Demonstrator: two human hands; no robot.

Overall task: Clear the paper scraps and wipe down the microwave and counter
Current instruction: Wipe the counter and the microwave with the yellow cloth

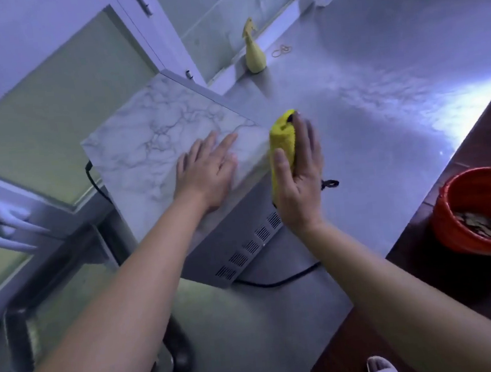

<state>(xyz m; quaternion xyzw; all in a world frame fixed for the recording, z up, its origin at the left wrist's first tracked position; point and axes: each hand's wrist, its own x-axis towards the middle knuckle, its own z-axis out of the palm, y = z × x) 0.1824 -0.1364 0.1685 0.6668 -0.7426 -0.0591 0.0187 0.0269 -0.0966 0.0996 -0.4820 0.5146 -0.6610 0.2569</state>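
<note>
The microwave [145, 153] has a marble-patterned top and a grey vented side, and stands on the steel counter [379, 98]. My left hand [207, 171] lies flat on its top near the right edge, fingers straight. My right hand [300, 177] presses a folded yellow cloth [280, 143] against the upper right side of the microwave, fingers straight along the cloth and thumb on its near face. No paper scraps show on the counter.
A yellow spray bottle [254, 53] stands by the back wall, with rubber bands [281, 51] beside it. A red bucket [480, 211] holding scraps sits on the floor at the right. The microwave's black cord [277, 281] trails across the counter's near part.
</note>
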